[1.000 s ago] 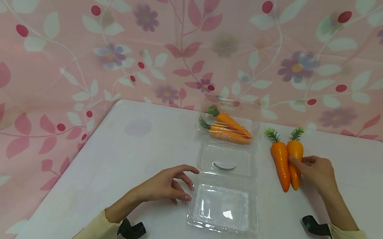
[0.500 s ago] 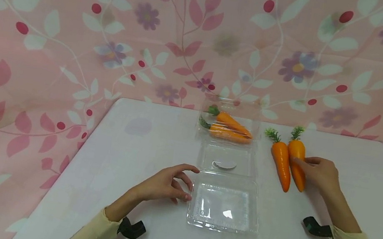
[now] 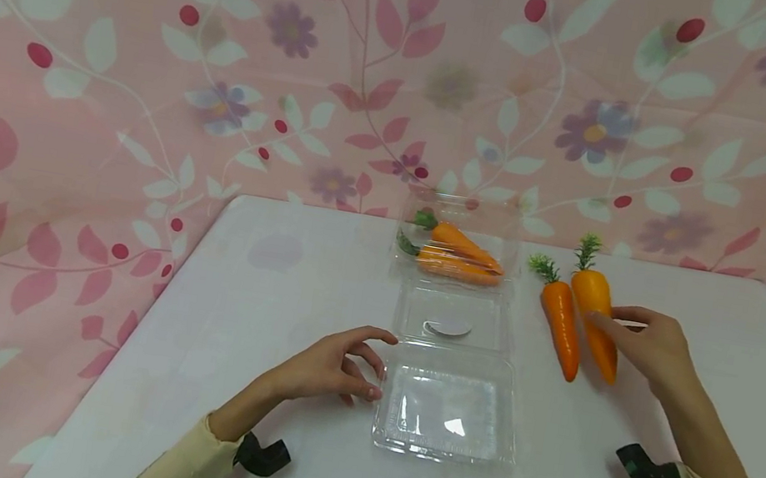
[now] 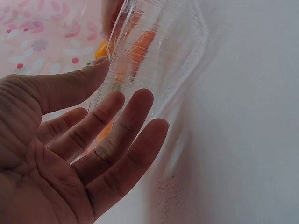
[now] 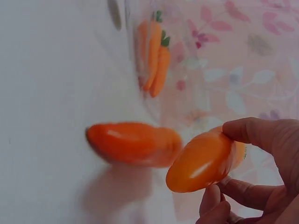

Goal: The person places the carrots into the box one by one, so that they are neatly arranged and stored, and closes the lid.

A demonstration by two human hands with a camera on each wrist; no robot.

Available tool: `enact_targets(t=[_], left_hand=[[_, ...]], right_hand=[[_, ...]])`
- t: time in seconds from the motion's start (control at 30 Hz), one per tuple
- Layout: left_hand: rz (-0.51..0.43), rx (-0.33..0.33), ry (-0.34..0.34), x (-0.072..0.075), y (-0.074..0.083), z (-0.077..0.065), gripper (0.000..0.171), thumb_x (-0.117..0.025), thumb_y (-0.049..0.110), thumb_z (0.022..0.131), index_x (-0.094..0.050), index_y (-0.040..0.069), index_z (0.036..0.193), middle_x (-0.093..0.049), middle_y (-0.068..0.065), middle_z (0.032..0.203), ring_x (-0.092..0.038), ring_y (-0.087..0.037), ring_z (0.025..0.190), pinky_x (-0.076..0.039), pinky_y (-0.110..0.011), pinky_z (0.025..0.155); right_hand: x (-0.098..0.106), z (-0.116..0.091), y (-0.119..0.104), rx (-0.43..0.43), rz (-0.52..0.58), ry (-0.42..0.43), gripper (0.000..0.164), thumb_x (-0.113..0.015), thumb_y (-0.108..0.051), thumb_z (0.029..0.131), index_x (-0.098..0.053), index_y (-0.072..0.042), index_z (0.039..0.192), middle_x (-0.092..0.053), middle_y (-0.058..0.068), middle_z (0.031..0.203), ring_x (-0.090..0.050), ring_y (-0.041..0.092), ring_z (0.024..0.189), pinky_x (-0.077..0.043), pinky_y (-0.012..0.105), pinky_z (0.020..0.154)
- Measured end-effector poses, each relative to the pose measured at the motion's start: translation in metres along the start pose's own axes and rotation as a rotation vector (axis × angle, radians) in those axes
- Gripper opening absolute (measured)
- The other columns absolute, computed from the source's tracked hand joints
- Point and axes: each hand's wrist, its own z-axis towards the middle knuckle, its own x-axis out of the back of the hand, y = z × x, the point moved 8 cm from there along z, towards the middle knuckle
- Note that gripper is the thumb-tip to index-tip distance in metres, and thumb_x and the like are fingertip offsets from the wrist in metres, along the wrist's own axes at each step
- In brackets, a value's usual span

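Observation:
In the head view my right hand (image 3: 650, 347) pinches a light orange carrot (image 3: 595, 308) with a green top. Thumb and fingers grip its sides in the right wrist view, where the carrot (image 5: 201, 163) appears lifted. A darker orange carrot (image 3: 561, 328) lies on the table just left of it. My left hand (image 3: 326, 369) is at the left rim of a clear plastic clamshell box (image 3: 441, 454), lid folded back. Its fingers are spread and relaxed; in the left wrist view the thumb (image 4: 100, 67) touches the box edge.
Behind the box's lid (image 3: 456, 302) stands another clear plastic box (image 3: 513, 252) with several orange carrots (image 3: 461, 244) inside. A white cloth covers the table (image 3: 289, 257). A pink floral curtain (image 3: 412, 66) hangs along the table's far side.
My right hand has drawn the light orange carrot slightly right and up, and a gap now shows between it and the darker carrot. The left hand and the boxes stay put.

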Motion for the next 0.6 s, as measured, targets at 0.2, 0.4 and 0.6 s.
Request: enact_targets(t=[0.2,0.4,0.6], left_hand=[[0.008,0.000,-0.002,0.000,0.000,-0.001,0.070,-0.080,0.012,0.085,-0.044,0.016,0.145,-0.065,-0.013,0.109,-0.071,-0.032,0.082,-0.059,-0.044,0.066],[0.004,-0.001,-0.007,0.000,0.000,-0.001,0.071,-0.079,0.011,0.085,-0.044,0.015,0.146,-0.066,-0.012,0.109,-0.071,-0.034,0.082,-0.059,-0.045,0.065],[0.007,0.000,-0.011,0.000,0.000,0.000,0.070,-0.079,0.011,0.085,-0.044,0.016,0.146,-0.066,-0.012,0.108,-0.070,-0.035,0.082,-0.059,-0.045,0.066]], right_hand=[[-0.004,-0.018,-0.023,0.094,0.024,-0.043,0.088,-0.058,-0.065,0.089,-0.044,0.005,0.141,-0.045,0.035,0.136,-0.043,0.049,0.118,-0.041,0.070,0.090],[-0.011,-0.035,-0.042,0.221,-0.007,-0.036,0.072,-0.064,-0.053,0.092,-0.054,0.006,0.132,-0.060,0.028,0.117,-0.053,0.038,0.103,-0.053,0.044,0.079],[-0.021,-0.047,-0.051,0.265,-0.019,-0.070,0.066,-0.068,-0.047,0.092,-0.056,0.006,0.130,-0.063,0.021,0.110,-0.055,0.034,0.099,-0.050,0.032,0.071]])
